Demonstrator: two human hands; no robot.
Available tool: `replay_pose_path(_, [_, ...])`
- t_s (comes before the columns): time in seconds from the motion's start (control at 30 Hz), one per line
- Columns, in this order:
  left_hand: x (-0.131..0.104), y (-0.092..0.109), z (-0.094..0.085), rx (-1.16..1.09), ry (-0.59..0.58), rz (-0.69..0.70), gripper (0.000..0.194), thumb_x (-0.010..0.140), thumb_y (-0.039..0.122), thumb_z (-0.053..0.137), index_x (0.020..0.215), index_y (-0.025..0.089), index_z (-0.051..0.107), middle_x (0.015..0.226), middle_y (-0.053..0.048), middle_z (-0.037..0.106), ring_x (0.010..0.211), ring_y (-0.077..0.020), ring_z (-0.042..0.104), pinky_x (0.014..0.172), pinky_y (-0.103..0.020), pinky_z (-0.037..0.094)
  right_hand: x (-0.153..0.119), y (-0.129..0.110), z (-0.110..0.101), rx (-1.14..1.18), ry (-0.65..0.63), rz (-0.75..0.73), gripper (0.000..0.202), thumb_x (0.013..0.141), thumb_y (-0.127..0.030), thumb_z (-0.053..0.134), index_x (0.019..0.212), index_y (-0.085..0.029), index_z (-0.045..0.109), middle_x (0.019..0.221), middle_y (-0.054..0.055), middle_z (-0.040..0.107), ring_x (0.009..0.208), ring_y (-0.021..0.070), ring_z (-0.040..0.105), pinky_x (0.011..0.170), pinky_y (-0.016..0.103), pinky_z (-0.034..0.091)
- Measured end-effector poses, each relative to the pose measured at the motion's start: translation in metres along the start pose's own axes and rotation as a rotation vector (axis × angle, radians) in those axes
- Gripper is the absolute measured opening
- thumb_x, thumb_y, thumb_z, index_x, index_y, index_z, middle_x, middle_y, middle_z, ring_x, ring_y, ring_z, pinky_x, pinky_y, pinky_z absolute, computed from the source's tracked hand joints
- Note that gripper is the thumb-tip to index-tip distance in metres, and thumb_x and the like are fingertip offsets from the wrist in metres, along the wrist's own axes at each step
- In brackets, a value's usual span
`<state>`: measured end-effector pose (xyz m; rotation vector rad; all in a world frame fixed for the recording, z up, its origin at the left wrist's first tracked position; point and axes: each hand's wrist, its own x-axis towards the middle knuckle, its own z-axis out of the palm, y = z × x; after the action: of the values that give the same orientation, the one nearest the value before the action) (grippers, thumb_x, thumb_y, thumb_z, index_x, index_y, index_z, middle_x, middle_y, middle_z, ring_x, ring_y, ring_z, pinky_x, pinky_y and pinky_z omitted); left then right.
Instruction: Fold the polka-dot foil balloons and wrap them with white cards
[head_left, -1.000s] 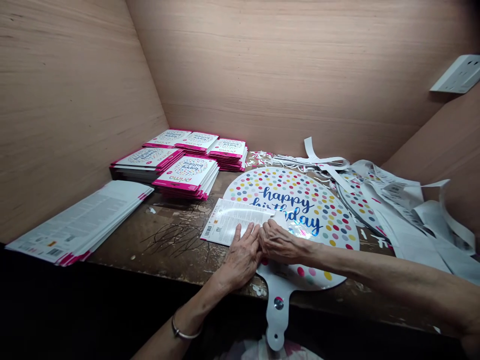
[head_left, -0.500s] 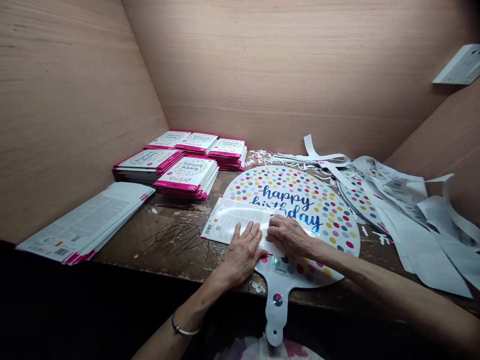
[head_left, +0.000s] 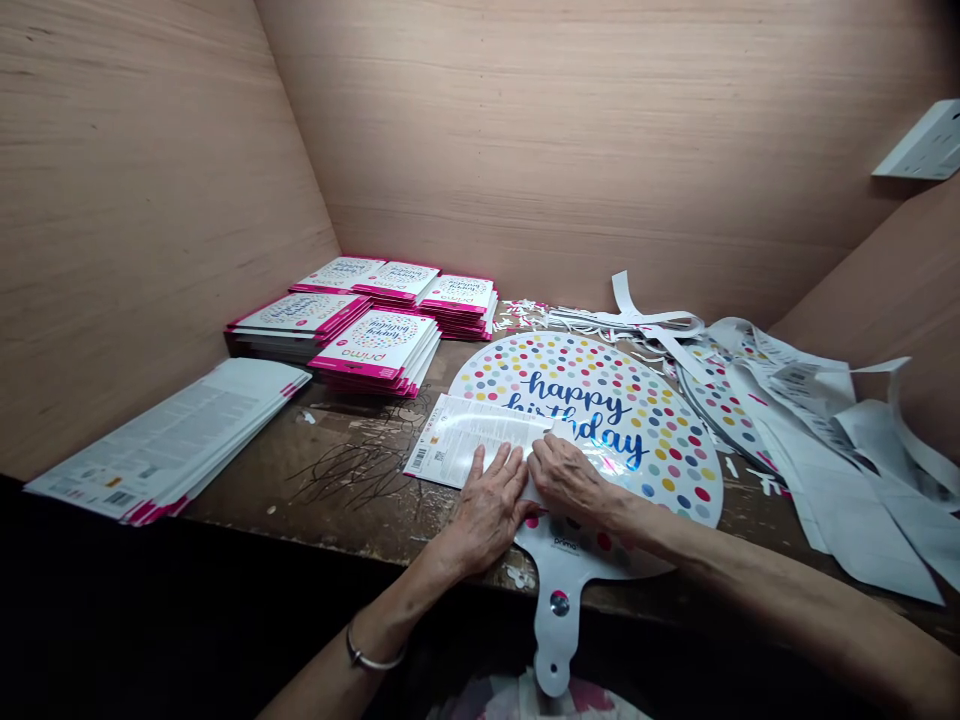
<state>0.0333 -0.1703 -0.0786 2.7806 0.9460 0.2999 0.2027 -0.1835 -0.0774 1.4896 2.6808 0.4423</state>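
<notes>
My left hand [head_left: 489, 505] lies flat with its fingers apart on a white printed packet [head_left: 457, 437], holding it against a round foil balloon [head_left: 592, 375]. Curled fingers of my right hand [head_left: 570, 480] press at the packet's right end, close beside my left fingers. What lies under those fingertips is partly hidden. The packet shows small text and a barcode at its left end. Colored dots and blue "happy birthday" lettering cover the balloon, and its white tail [head_left: 557, 630] hangs over the table's front edge.
Several stacks of pink-edged packets [head_left: 379, 340] stand at the back left. Nearer lies a fanned pile of printed packets [head_left: 169, 435]. White strips [head_left: 832, 460] and more dotted balloons [head_left: 724, 400] crowd the right. Paper scraps [head_left: 521, 315] lie along the back wall.
My right hand has shifted slightly left and down along the packet's right end. My left hand stays flat on the packet. The view has shifted a little.
</notes>
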Motion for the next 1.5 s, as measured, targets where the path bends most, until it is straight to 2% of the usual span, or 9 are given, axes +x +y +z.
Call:
replay_pose_path(0.1, [0.000,-0.001,0.001,-0.003,0.006,-0.004,0.046,0.091,0.039,0.038,0.129,0.013,0.042,0.137,-0.011,0.040,0.132,-0.0251,0.025,0.108,-0.052,0.015,0.006,0.014,-0.003,0.154,-0.048,0.082,0.015,0.084,-0.014,0.043,0.078,-0.011,0.057,0.078,0.010,0.056,0.071,0.0188,0.049,0.062,0.030,0.038])
replay_pose_path(0.27, [0.000,0.000,0.000,-0.008,0.014,-0.002,0.043,0.091,0.038,0.040,0.126,0.013,0.044,0.136,-0.011,0.041,0.132,-0.0244,0.025,0.108,-0.051,0.016,0.002,0.032,-0.017,0.308,-0.069,0.034,0.018,0.087,-0.023,0.047,0.076,-0.014,0.057,0.077,0.005,0.057,0.070,0.0136,0.050,0.064,0.024,0.037])
replay_pose_path(0.4, [0.000,0.001,0.000,0.001,0.010,-0.004,0.043,0.091,0.038,0.039,0.125,0.012,0.044,0.137,-0.011,0.040,0.132,-0.0247,0.025,0.108,-0.051,0.015,-0.001,0.027,-0.019,0.295,-0.074,0.014,0.022,0.087,-0.017,0.044,0.072,-0.013,0.059,0.076,0.006,0.057,0.072,0.0151,0.049,0.064,0.026,0.037])
replay_pose_path(0.57, [0.000,-0.001,0.001,0.009,0.021,0.004,0.044,0.091,0.039,0.039,0.125,0.012,0.045,0.136,-0.012,0.041,0.132,-0.0249,0.025,0.108,-0.051,0.016,0.000,0.027,-0.018,0.261,-0.110,-0.095,0.023,0.087,-0.011,0.042,0.072,-0.013,0.059,0.076,0.005,0.056,0.073,0.0157,0.049,0.064,0.026,0.038])
replay_pose_path(0.73, [-0.001,-0.001,0.001,0.009,0.014,0.006,0.044,0.091,0.039,0.038,0.125,0.012,0.045,0.137,-0.012,0.041,0.132,-0.0251,0.024,0.108,-0.051,0.016,-0.005,0.024,-0.017,0.135,-0.083,-0.150,0.014,0.080,-0.006,0.047,0.076,-0.013,0.057,0.078,0.006,0.054,0.076,0.0182,0.049,0.065,0.028,0.040])
replay_pose_path(0.93, [-0.001,-0.001,-0.001,0.012,-0.004,0.004,0.045,0.092,0.037,0.038,0.128,0.012,0.042,0.138,-0.013,0.039,0.132,-0.0258,0.025,0.108,-0.052,0.016,-0.005,0.008,-0.017,0.039,-0.070,-0.097,0.013,0.079,-0.005,0.045,0.080,-0.011,0.057,0.079,0.010,0.054,0.076,0.0206,0.050,0.068,0.032,0.042])
replay_pose_path(1.1, [-0.001,-0.001,0.000,0.012,0.003,0.001,0.044,0.091,0.039,0.038,0.126,0.012,0.045,0.137,-0.012,0.040,0.132,-0.0259,0.026,0.108,-0.052,0.016,-0.002,0.016,-0.021,0.202,-0.109,-0.020,0.017,0.081,-0.004,0.042,0.075,-0.012,0.056,0.077,0.009,0.056,0.072,0.0180,0.050,0.066,0.029,0.041])
replay_pose_path(1.2, [-0.001,0.000,0.000,0.007,0.006,-0.004,0.045,0.091,0.040,0.038,0.126,0.012,0.045,0.137,-0.012,0.040,0.131,-0.0260,0.026,0.108,-0.052,0.016,-0.002,0.021,-0.023,0.252,-0.080,0.003,0.018,0.085,-0.010,0.041,0.074,-0.013,0.055,0.076,0.007,0.056,0.070,0.0159,0.049,0.065,0.027,0.040])
replay_pose_path(1.5, [-0.002,-0.002,0.000,0.002,0.016,-0.002,0.045,0.091,0.038,0.039,0.129,0.014,0.042,0.137,-0.011,0.040,0.132,-0.0253,0.026,0.108,-0.052,0.017,-0.009,0.001,-0.006,0.043,-0.020,-0.052,0.012,0.083,-0.017,0.048,0.078,-0.012,0.057,0.078,0.010,0.055,0.076,0.0214,0.050,0.068,0.033,0.043])
